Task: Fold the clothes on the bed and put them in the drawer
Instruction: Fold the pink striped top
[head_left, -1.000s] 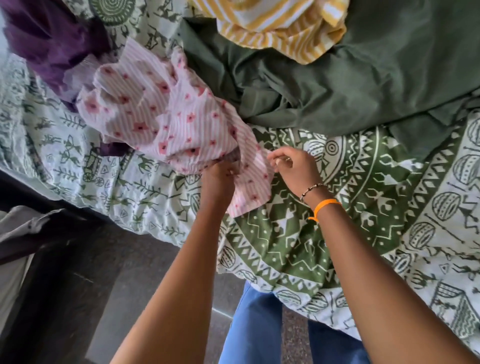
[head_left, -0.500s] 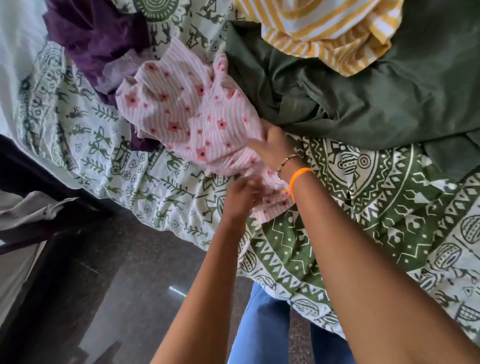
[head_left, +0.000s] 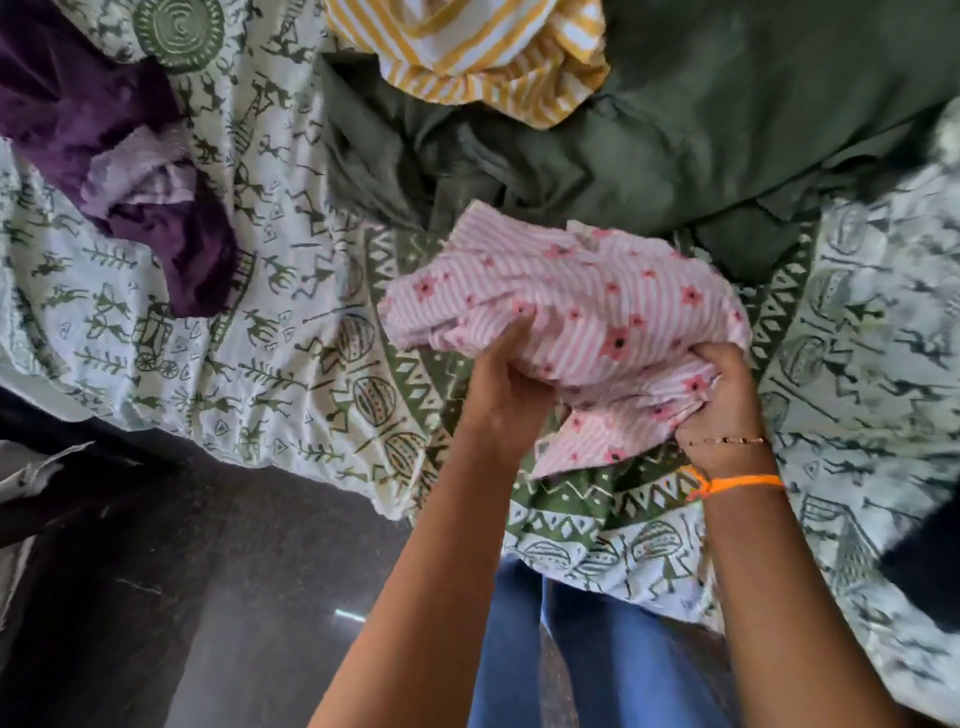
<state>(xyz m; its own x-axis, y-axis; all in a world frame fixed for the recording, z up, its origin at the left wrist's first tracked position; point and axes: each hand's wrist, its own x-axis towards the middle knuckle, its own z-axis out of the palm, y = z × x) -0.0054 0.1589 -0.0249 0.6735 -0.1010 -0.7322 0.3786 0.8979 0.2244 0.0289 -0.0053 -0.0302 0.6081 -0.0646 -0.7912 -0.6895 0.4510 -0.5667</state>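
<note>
Both hands, left (head_left: 501, 387) and right (head_left: 719, 402), clutch the bunched pink cloth (head_left: 582, 306) above the bedsheet (head_left: 291, 364) near the green garment (head_left: 701, 145); gripped this crumpled, it may fold unevenly or snag.

Both hands (head_left: 608, 400) grip the bunched pink garment (head_left: 582, 301).

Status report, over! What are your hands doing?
Left hand and right hand both grip the bunched pink floral garment. Not folded yet. Green garment close behind.
</note>
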